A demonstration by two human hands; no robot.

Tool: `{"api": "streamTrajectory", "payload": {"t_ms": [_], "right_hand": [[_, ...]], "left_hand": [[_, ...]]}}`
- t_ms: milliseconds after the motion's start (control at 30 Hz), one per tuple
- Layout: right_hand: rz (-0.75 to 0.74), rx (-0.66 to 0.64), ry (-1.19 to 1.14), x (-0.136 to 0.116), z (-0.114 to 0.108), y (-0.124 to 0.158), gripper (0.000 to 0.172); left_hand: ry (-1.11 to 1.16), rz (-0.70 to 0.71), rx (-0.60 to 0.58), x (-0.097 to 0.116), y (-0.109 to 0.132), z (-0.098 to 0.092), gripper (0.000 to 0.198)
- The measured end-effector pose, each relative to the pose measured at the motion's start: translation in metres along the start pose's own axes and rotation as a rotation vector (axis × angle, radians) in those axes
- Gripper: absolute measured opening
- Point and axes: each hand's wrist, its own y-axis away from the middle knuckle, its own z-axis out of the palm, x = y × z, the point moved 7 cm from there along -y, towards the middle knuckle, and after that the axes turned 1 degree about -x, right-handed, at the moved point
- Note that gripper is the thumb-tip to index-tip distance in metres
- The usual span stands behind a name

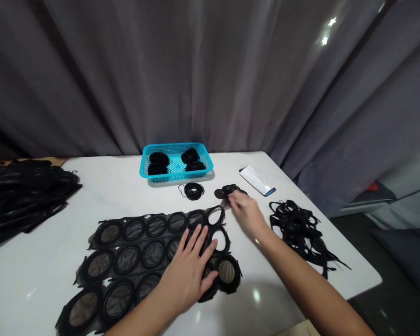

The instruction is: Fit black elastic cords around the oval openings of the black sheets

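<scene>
A black sheet of mesh rings (136,256) lies on the white table (101,196) in front of me. My left hand (191,268) rests flat on its right part, fingers spread. My right hand (247,212) reaches past the sheet's far right corner, fingers closed at a small stack of black round pieces (227,190). Whether it grips one is blurred. Two ring holes near that corner are punched out.
A turquoise basket (176,161) with black coils stands at the back. A loose black coil (193,190) lies before it. A white packet (257,180) and a heap of black scraps (297,226) lie on the right. More black sheets (24,191) are stacked at left.
</scene>
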Motion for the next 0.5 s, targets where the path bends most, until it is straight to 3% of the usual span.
{"api": "streamTrajectory", "payload": {"t_ms": [100, 167, 267, 333, 500], "right_hand": [[0.095, 0.269, 0.102, 0.016, -0.05, 0.01, 0.021], [0.122, 0.235, 0.105, 0.016, -0.055, 0.029, 0.021], [0.123, -0.027, -0.006, 0.002, -0.026, 0.07, 0.021], [0.122, -0.161, -0.051, -0.012, -0.003, 0.099, 0.019], [0.108, -0.295, -0.118, -0.028, 0.029, 0.136, 0.012]], "left_hand": [[0.017, -0.015, -0.001, 0.0, 0.0, -0.006, 0.067], [0.039, -0.015, -0.004, 0.002, 0.005, -0.011, 0.061], [0.069, 0.086, -0.053, 0.018, 0.022, -0.014, 0.054], [0.062, 0.153, -0.081, 0.031, 0.037, -0.011, 0.06], [0.011, 0.116, -0.015, 0.051, 0.056, 0.0, 0.068]]}}
